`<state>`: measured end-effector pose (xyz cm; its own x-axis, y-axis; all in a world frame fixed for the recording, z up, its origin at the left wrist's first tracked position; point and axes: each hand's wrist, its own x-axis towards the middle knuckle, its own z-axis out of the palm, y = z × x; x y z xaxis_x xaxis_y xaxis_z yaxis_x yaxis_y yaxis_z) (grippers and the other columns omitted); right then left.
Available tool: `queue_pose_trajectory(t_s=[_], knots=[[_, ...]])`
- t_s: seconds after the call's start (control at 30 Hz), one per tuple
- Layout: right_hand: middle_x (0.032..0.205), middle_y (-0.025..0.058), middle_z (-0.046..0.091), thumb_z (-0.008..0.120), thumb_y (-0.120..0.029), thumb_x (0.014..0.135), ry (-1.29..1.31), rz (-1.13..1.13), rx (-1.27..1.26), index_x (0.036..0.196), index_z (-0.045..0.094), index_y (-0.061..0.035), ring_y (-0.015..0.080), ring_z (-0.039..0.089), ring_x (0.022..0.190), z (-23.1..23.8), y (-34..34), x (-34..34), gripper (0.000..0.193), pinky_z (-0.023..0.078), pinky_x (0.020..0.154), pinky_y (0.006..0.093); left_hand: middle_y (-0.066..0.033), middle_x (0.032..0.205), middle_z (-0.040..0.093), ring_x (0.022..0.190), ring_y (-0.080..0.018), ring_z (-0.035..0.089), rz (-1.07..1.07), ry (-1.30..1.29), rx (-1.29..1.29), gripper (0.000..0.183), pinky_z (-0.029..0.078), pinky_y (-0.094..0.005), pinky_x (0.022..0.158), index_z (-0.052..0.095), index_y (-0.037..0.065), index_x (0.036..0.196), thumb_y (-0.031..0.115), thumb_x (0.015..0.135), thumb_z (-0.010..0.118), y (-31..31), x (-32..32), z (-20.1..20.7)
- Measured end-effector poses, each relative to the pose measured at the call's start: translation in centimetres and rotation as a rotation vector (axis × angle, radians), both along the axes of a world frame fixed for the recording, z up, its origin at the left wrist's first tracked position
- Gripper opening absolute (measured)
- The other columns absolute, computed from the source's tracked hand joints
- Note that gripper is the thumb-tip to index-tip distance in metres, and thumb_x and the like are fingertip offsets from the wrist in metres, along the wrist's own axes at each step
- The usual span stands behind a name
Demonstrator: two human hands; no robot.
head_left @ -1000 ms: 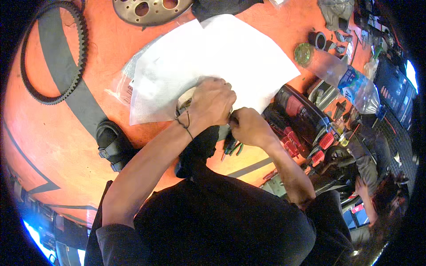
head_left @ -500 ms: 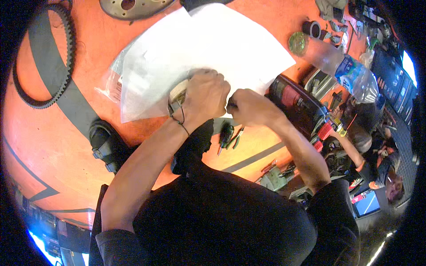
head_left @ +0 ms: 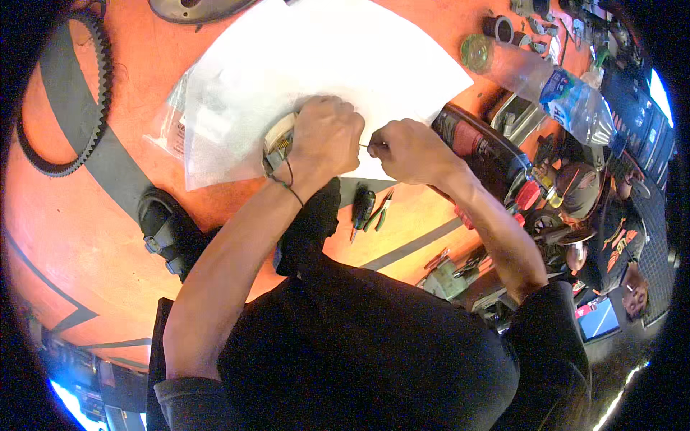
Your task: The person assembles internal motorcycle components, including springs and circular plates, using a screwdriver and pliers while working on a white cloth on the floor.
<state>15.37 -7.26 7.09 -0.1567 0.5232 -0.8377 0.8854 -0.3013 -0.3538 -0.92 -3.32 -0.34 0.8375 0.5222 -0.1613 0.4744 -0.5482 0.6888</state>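
My left hand [head_left: 328, 136] is closed in a fist over the white sheets. From its left side shows a round part [head_left: 277, 146] with a pale rim and yellowish pieces inside; the rest is hidden under the hand. My right hand [head_left: 411, 152] pinches the end of a thin dark strand [head_left: 364, 146], which runs across the small gap to my left fist. Whether it is wire or cord I cannot tell. Under both hands lie white sheets [head_left: 338, 57]. Just below them on the orange floor are a black-handled screwdriver [head_left: 363, 205] and green-handled pliers [head_left: 381, 213].
A toothed belt [head_left: 104, 93] lies at far left, a metal disc [head_left: 201, 8] at the top. On the right are a dark red bottle [head_left: 478, 144], a clear plastic bottle [head_left: 571, 108] and scattered parts. A black sandal [head_left: 169, 233] is at left; another person [head_left: 622, 248] is at far right.
My hands were nearly touching; now they are slightly apart, with the thin strand visible between them. More of the round part shows beside my left hand.
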Motion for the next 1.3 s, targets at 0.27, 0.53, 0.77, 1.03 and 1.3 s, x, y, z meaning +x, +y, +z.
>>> queue_pose_trajectory(t_s=[0.27,0.53,0.77,1.03,1.3], knots=[[0.083,0.0222,0.069,0.057,-0.017,0.092,-0.097,-0.136,0.230,0.092,0.070,-0.0042,0.0401,0.070,0.083,0.4,-3.8,0.0,0.019,0.055,0.077,0.0498,-0.0084,0.085,0.070,0.089,-0.0247,0.067,-0.079,0.102,0.025,0.013,0.049,-0.0402,0.082,0.072,0.010,0.078,0.020,0.072,0.065,0.3,0.3,0.8],[0.086,0.0233,0.069,0.054,-0.024,0.099,-0.149,-0.245,0.238,0.091,0.069,0.0023,0.0357,0.069,0.082,2.7,1.7,0.7,0.031,0.051,0.078,0.0428,-0.0086,0.084,0.067,0.090,-0.0257,0.065,-0.022,0.040,0.060,0.015,0.051,-0.0409,0.084,0.070,0.010,0.076,0.021,0.065,0.069,-0.4,-0.4,0.0],[0.083,0.0284,0.065,0.061,-0.014,0.093,-0.114,-0.755,0.345,0.089,0.066,0.0043,0.0428,0.068,0.079,-0.1,-5.6,0.4,0.020,0.053,0.071,0.0470,-0.0090,0.079,0.067,0.086,-0.0267,0.066,-0.058,0.000,0.021,0.010,0.051,-0.0396,0.081,0.070,0.009,0.072,0.017,0.066,0.069,0.4,-0.2,0.6],[0.095,0.0226,0.072,0.067,-0.017,0.092,-0.152,-0.706,0.437,0.103,0.071,0.0017,0.0328,0.072,0.084,-2.9,-8.6,0.2,0.022,0.056,0.076,0.0388,-0.0071,0.086,0.066,0.089,-0.0273,0.064,-0.161,0.084,0.014,0.032,0.050,-0.0421,0.081,0.070,0.009,0.084,0.029,0.062,0.083,1.0,-0.1,1.0],[0.093,0.0227,0.072,0.068,-0.016,0.090,-0.213,-0.739,0.546,0.102,0.072,0.0009,0.0346,0.072,0.084,-3.9,-9.9,0.9,0.021,0.056,0.075,0.0397,-0.0081,0.091,0.070,0.092,-0.0290,0.066,-0.206,0.148,-0.012,0.036,0.053,-0.0409,0.081,0.074,0.009,0.088,0.034,0.065,0.087,1.4,0.3,2.2]])
